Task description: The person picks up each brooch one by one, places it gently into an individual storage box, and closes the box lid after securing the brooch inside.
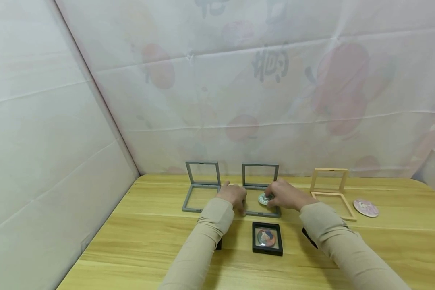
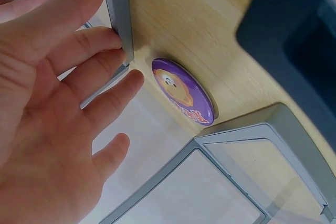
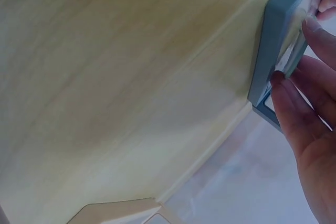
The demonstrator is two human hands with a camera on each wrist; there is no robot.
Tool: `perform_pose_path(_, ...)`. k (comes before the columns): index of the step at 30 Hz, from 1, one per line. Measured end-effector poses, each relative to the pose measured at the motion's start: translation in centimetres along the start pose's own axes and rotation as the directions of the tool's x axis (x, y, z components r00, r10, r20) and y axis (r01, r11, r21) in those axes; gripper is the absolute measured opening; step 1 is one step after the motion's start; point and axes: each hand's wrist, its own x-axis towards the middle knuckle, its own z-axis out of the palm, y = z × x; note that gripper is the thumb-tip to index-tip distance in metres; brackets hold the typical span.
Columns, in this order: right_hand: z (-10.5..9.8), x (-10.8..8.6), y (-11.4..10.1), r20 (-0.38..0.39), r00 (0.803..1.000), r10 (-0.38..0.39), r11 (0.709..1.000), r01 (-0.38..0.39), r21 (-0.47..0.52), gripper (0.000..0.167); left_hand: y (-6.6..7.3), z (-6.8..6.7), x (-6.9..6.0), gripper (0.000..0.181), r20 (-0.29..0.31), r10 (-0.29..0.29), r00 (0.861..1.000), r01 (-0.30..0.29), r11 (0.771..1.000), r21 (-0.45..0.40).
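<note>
My right hand [image 1: 286, 195] pinches a pale green, patterned round badge [image 1: 264, 199] over the lower panel of the middle grey display frame [image 1: 262, 214]. The right wrist view shows the badge [image 3: 286, 61] tilted between thumb and fingers, inside the frame's border [image 3: 273, 35]. At the same frame's left side is my left hand [image 1: 233, 194]. In the left wrist view the fingertips of this hand [image 2: 63, 87] touch the grey border [image 2: 122, 14], with the other fingers spread. A purple round badge [image 2: 184, 92] with a cartoon figure leans beside it, hidden in the head view.
Another grey frame [image 1: 192, 210] stands unfolded at left, a light wooden-coloured one [image 1: 351, 219] at right. Beyond that lies a pink round badge [image 1: 365, 208]. A black frame [image 1: 267, 251] holding a badge lies in front; dark objects show partly beneath both forearms.
</note>
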Motion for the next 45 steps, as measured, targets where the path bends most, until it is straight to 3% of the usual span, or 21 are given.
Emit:
perform_pose_path(20,0.6,0.3,-0.4,-0.045,0.998,-0.054,0.998,0.054,0.008,0.016,-0.1,0.1,0.0,0.036,-0.003,0.004,1.0,-0.004,1.0,0.002)
perform_pose_path(33,1.1,0.3,-0.3,-0.071,0.997,-0.043,0.998,0.046,0.04,0.015,-0.1,0.0,-0.1,0.039,-0.01,0.016,1.0,-0.016,1.0,-0.003)
perform_pose_path(45,1.0,0.3,-0.5,-0.05,0.996,-0.068,0.997,0.069,0.019,0.014,-0.1,0.0,-0.2,0.041,-0.004,0.012,1.0,-0.012,1.0,-0.011)
